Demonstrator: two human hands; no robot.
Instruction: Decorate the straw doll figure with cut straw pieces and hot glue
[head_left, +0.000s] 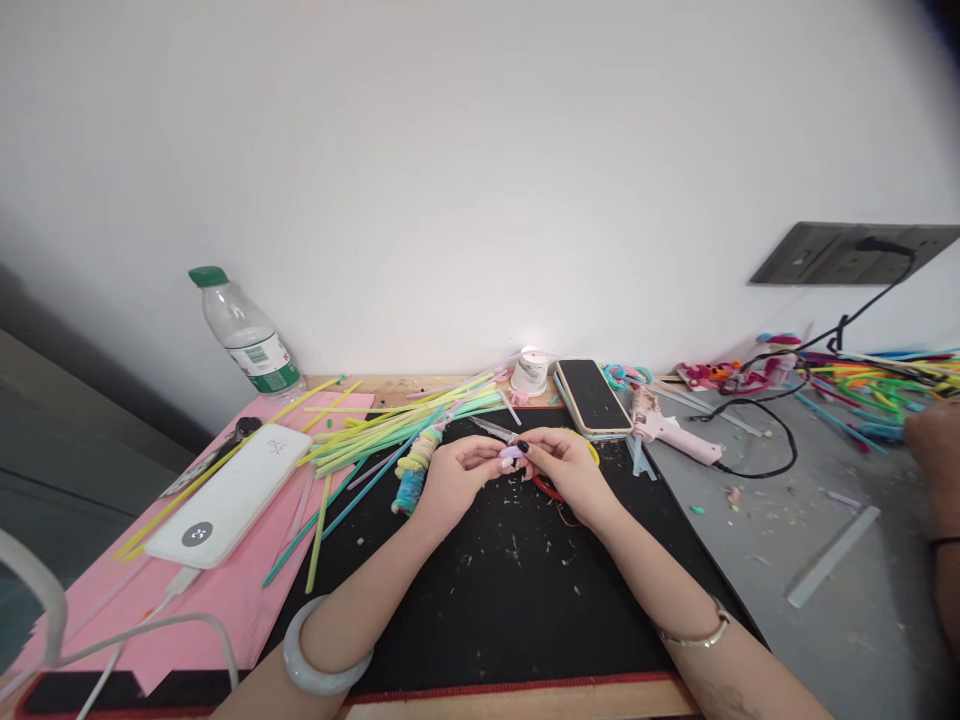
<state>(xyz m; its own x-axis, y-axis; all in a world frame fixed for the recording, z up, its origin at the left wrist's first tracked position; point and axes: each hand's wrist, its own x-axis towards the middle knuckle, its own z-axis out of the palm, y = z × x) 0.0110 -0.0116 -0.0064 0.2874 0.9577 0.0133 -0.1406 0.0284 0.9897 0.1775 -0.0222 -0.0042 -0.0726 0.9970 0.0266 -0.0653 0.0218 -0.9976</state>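
Observation:
My left hand and my right hand meet above the black mat. Fingertips of both are pinched on a small lilac fuzzy piece, which looks like coiled pipe cleaner. Just behind them lies a pair of scissors, partly covered by my right hand. Left of my left hand rests a fuzzy coiled roll in yellow, cream and blue. A spread of yellow, green and blue pipe cleaners lies beyond it.
At the left are a white power bank, pink paper and a bottle. A phone, paper cup and corded pink glue gun stand or lie behind and right. Another person's hand is at the right edge.

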